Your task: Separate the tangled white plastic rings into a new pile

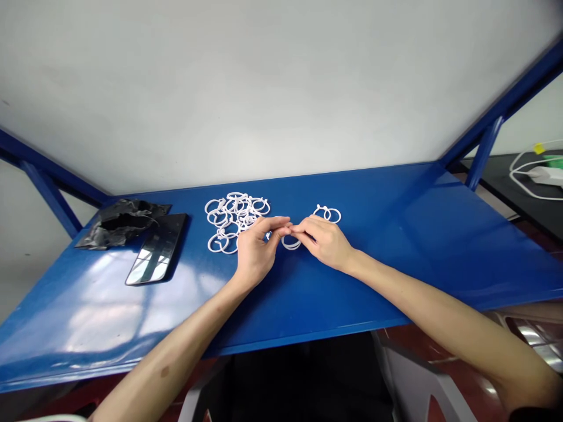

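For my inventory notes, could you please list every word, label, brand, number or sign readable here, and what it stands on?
No text can be read: none shows on the phone, bag, rings or table.
Any print on the yellow tag is too small to read.

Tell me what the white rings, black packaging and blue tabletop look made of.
White rings: probably plastic, smooth and evenly white. Black packaging: likely thin plastic film, glinting along its creases. Blue tabletop: glossy with bright reflections, perhaps painted metal or coated board.
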Demonstrator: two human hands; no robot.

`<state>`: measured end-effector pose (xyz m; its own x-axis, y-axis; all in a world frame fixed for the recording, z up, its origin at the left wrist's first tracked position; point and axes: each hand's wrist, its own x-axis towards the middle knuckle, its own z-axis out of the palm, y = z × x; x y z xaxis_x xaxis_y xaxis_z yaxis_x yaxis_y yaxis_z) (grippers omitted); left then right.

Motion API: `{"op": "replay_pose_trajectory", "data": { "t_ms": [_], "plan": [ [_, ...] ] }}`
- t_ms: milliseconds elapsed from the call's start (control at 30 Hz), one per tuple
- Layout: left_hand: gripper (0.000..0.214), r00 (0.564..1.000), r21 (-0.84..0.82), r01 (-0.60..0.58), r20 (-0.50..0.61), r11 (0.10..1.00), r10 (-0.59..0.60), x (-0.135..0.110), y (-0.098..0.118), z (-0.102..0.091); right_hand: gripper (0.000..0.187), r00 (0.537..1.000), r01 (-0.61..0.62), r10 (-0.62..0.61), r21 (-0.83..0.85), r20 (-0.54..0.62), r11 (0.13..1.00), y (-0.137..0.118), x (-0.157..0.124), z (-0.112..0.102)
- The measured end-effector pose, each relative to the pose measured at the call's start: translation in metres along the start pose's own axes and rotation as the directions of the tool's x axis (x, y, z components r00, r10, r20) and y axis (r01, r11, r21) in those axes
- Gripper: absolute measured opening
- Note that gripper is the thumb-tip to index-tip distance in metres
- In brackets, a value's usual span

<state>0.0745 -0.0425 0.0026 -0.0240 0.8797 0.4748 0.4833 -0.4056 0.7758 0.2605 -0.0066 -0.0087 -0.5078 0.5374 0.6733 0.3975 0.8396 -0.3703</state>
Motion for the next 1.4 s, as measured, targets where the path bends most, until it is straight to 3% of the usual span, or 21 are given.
{"op": "replay_pose_trajectory", "data": {
  "t_ms": [100,267,433,567,700,867,1067,1133,1267,1400],
  "plan": [
    [0.019,0.992,0.164,-0.120,0.061,0.979,0.111,0.004,-0.004,-0.002,0.016,0.999,-0.037,0.037,-0.090,0.001,0.995,0.007,0.004,-0.006],
    [0.025,0.922,0.406,-0.379,0.247,0.832,0.299,0.006,-0.011,-0.011,0.012,0.973,-0.230,0.219,-0.247,-0.070,0.941,0.034,0.007,-0.032],
    [0.030,0.877,0.452,-0.468,0.345,0.760,0.335,0.006,-0.013,-0.020,0.012,0.935,-0.342,0.353,-0.373,-0.041,0.863,0.062,-0.001,-0.047],
    [0.016,0.823,0.433,-0.537,0.460,0.724,0.334,0.005,-0.015,-0.021,0.021,0.932,-0.331,0.363,-0.462,-0.021,0.823,0.059,-0.002,-0.046],
    [0.011,0.776,0.400,-0.607,0.484,0.687,0.404,0.003,-0.013,-0.019,0.023,0.955,-0.266,0.295,-0.340,0.037,0.902,0.039,0.003,-0.041],
    [0.009,0.740,0.395,-0.672,0.394,0.626,0.545,0.001,-0.006,-0.018,0.018,0.943,-0.245,0.251,-0.055,0.220,0.968,0.016,0.002,-0.027],
    [0.009,0.765,0.443,-0.640,0.299,0.627,0.570,0.000,-0.009,-0.018,0.009,0.906,-0.418,0.381,0.251,0.184,0.873,0.008,0.001,-0.018],
    [0.009,0.804,0.434,-0.591,0.254,0.680,0.537,-0.001,-0.010,-0.016,0.009,0.907,-0.421,0.395,0.289,0.147,0.860,0.007,0.001,-0.018],
    [0.020,0.937,0.379,-0.350,0.139,0.857,0.322,-0.001,-0.012,-0.014,0.012,0.936,-0.350,0.346,0.284,0.065,0.893,0.004,0.000,-0.017],
    [0.018,0.984,0.294,-0.150,0.141,0.944,0.113,-0.002,-0.013,-0.013,0.011,0.980,-0.199,0.192,0.207,0.054,0.958,-0.001,-0.001,-0.016]
  ]
}}
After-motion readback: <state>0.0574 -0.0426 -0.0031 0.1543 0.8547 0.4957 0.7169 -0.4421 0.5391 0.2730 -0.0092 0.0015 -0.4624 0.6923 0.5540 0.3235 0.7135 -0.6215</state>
